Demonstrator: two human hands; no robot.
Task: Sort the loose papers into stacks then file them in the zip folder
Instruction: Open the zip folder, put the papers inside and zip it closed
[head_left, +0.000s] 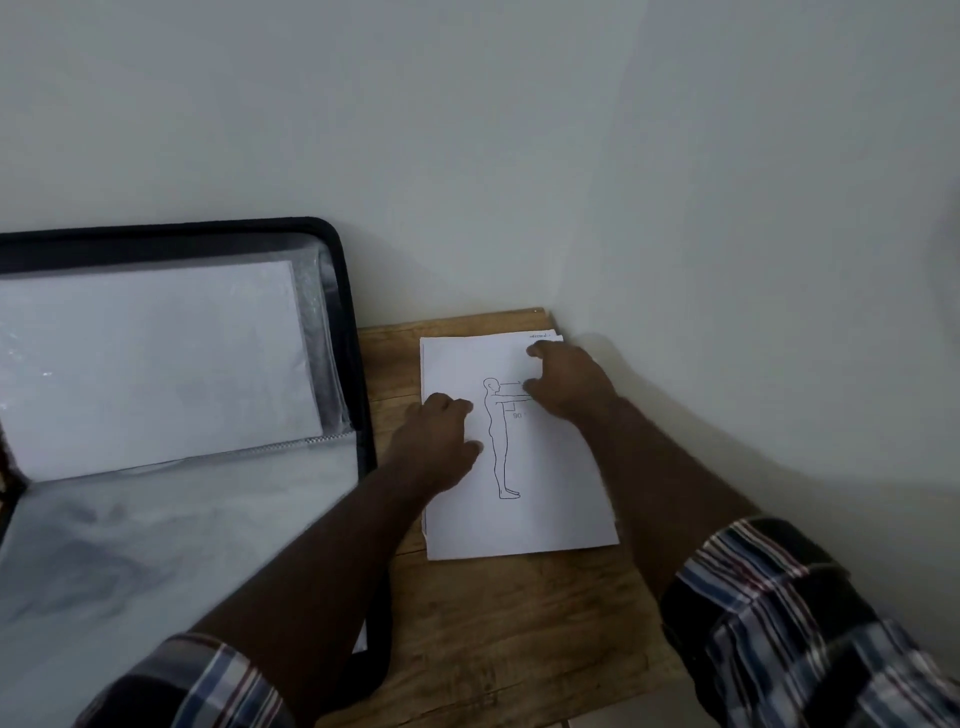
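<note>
Directly under both hands' fingers (535, 387): papers (540, 514).

Dim, flat, greyish light; soft shadows fall right of the forearms onto the wall (675, 208). Faint glare on the zip folder (353, 364) plastic sleeves (upper left). Edges bow with wide-angle distortion; everything slightly soft.

The wall (675, 208) is closing off the table (519, 623) at its far and right sides. The open zip folder (358, 415) (lid leaning upright) is blocking the left. Bare wood is lying free nearest the person.
</note>
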